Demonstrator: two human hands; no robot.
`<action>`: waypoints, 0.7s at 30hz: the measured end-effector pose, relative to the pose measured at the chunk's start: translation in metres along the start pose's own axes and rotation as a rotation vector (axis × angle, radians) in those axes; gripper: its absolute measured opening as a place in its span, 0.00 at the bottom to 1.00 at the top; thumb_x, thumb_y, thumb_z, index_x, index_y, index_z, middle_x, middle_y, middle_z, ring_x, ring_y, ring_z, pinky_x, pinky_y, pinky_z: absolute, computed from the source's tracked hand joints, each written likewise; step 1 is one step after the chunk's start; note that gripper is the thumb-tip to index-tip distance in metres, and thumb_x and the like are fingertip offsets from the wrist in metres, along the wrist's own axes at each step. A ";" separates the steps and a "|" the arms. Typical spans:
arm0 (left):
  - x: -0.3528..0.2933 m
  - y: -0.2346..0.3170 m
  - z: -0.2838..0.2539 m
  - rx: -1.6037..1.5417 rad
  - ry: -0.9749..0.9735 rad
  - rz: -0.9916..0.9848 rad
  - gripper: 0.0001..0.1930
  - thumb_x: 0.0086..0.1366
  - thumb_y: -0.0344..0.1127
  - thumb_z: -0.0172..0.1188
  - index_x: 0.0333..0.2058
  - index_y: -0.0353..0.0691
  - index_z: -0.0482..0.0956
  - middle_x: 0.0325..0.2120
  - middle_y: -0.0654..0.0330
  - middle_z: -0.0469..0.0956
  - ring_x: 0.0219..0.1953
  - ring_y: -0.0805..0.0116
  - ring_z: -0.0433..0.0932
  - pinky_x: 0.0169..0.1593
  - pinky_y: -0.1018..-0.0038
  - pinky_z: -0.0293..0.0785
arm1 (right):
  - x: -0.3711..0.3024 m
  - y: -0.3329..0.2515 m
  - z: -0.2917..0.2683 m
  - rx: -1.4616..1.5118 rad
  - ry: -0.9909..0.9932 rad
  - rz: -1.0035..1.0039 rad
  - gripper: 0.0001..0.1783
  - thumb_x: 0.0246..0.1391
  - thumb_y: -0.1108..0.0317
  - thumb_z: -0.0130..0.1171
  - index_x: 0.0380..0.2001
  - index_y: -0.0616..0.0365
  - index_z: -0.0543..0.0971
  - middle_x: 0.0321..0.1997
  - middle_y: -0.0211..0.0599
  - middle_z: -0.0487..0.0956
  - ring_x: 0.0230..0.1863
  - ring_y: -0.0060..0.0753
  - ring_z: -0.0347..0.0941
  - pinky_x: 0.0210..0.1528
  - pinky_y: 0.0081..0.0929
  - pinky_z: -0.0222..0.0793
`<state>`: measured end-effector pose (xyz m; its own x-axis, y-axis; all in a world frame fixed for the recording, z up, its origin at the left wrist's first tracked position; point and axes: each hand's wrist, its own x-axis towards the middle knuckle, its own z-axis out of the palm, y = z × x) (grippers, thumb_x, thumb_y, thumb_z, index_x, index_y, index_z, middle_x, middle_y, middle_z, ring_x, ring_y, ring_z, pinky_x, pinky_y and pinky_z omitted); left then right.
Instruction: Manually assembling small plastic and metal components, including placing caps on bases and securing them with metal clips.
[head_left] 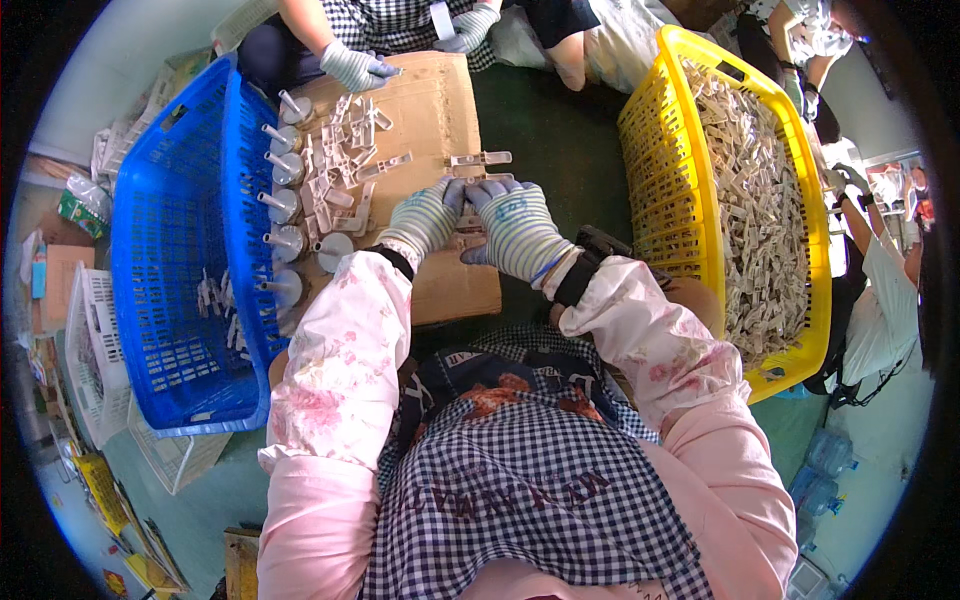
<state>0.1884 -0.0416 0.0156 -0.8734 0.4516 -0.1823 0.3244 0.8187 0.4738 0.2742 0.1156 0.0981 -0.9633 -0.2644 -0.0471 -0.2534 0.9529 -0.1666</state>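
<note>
My left hand (pixel 425 219) and my right hand (pixel 518 229), both in striped knit gloves, meet at the right side of a cardboard sheet (pixel 440 100). Their fingertips pinch a small pale plastic part (pixel 490 178), mostly hidden by the gloves. Just beyond it lies another long pale plastic part (pixel 482 158). Partly covered by my hands, more pieces show between and below them. To the left, a loose heap of pale plastic parts (pixel 335 160) is spread on the cardboard. Several clear round discs with white stems (pixel 285 205) line its left edge.
A blue basket (pixel 180 250) with a few pale pieces stands left. At right is a yellow basket (pixel 680 150) filled with pale plastic parts (pixel 750 210). Across the cardboard, a co-worker's gloved hands (pixel 358 68) are near its far edge. Water bottles (pixel 825 455) stand lower right.
</note>
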 end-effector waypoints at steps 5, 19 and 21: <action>0.015 0.026 -0.029 0.020 -0.214 -0.016 0.29 0.72 0.56 0.30 0.51 0.41 0.73 0.46 0.41 0.76 0.53 0.43 0.71 0.54 0.57 0.68 | 0.021 0.013 -0.009 -0.100 -0.139 0.030 0.35 0.36 0.44 0.70 0.45 0.53 0.75 0.45 0.38 0.79 0.51 0.42 0.74 0.51 0.40 0.65; 0.016 0.022 -0.018 -0.149 0.077 -0.097 0.24 0.71 0.52 0.33 0.44 0.44 0.76 0.39 0.45 0.80 0.45 0.44 0.77 0.52 0.55 0.69 | 0.092 0.059 -0.024 0.168 -0.423 -0.068 0.37 0.39 0.34 0.64 0.42 0.57 0.80 0.38 0.46 0.82 0.42 0.43 0.79 0.45 0.38 0.74; 0.028 0.014 -0.020 -0.105 0.004 -0.076 0.27 0.71 0.54 0.32 0.47 0.44 0.75 0.43 0.45 0.78 0.49 0.44 0.75 0.55 0.57 0.67 | 0.078 0.045 -0.025 -0.009 -0.062 -0.126 0.40 0.40 0.34 0.63 0.49 0.53 0.75 0.44 0.40 0.80 0.49 0.39 0.75 0.53 0.39 0.68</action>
<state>0.1613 -0.0246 0.0342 -0.8958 0.3875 -0.2178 0.2174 0.8092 0.5459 0.1855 0.1414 0.1116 -0.9163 -0.3909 -0.0875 -0.3734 0.9126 -0.1667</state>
